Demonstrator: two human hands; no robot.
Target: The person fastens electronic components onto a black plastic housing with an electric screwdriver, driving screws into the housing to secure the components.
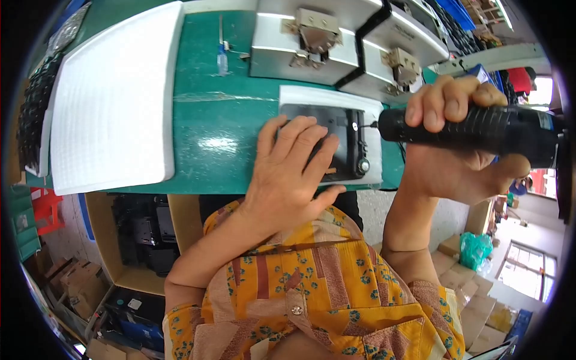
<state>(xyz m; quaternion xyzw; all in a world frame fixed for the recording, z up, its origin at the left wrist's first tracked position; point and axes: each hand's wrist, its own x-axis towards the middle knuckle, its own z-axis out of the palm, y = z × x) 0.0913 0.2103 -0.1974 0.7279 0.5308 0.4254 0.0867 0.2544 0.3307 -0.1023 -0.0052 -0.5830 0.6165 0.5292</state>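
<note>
My left hand (279,171) lies flat with fingers spread on a black plastic housing (341,129), covering its left part. The housing rests on a white foam pad (300,93) near the table's front edge. My right hand (438,171) is wrapped around a black power screwdriver (474,128), held level with its bit pointing left. The thin bit reaches the right end of the housing, by a small bright screw spot. Whether the tip sits in a screw is too small to tell. A round metal piece (363,166) shows at the housing's near right corner.
White foam sheets (117,102) lie on the green table (204,159) at the left. A blue-handled screwdriver (222,62) lies farther back. Silver metal cases (277,55) with latches stand behind the pad. An open cardboard box (185,219) with black parts sits below the table edge.
</note>
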